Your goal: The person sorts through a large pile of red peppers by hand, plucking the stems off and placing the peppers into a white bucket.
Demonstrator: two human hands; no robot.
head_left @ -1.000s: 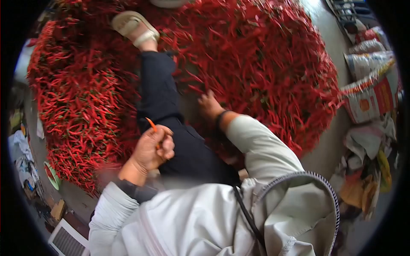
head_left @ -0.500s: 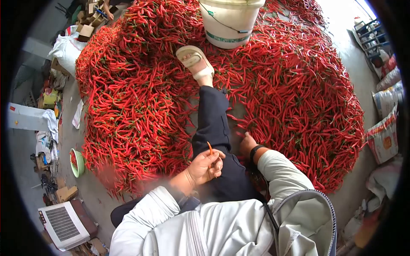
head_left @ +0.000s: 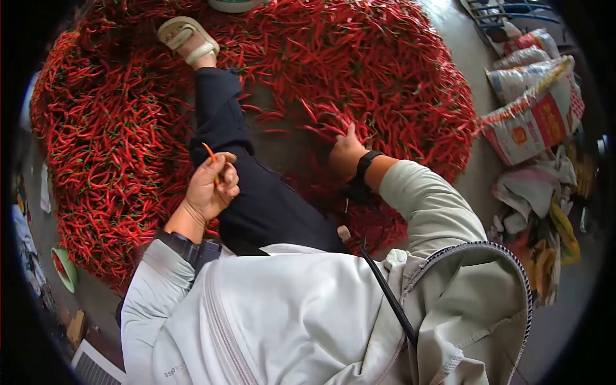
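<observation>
My left hand (head_left: 212, 186) is closed, holding one slim orange-red chili pepper (head_left: 209, 153) upright between thumb and fingers, above my dark trouser leg (head_left: 256, 199). On the right, my right hand (head_left: 345, 154), with a black band at the wrist, reaches down to the inner edge of a broad heap of red chili peppers (head_left: 398, 83). Its fingers are mostly hidden among the peppers, and several of these fan out just beyond the fingertips. Whether it grips any of them I cannot tell. The heap curves around my outstretched leg on both sides.
My sandalled foot (head_left: 189, 40) rests in the heap at the upper left. At the top edge shows the base of a white bucket (head_left: 237, 5). Printed sacks (head_left: 539, 119) line the right side. A pale green basin (head_left: 65, 271) stands at the far left.
The view has swung right and down, so the bucket has mostly left the frame. My left hand still holds its pepper. The right hand has reached forward, and peppers now spread beyond its fingertips.
</observation>
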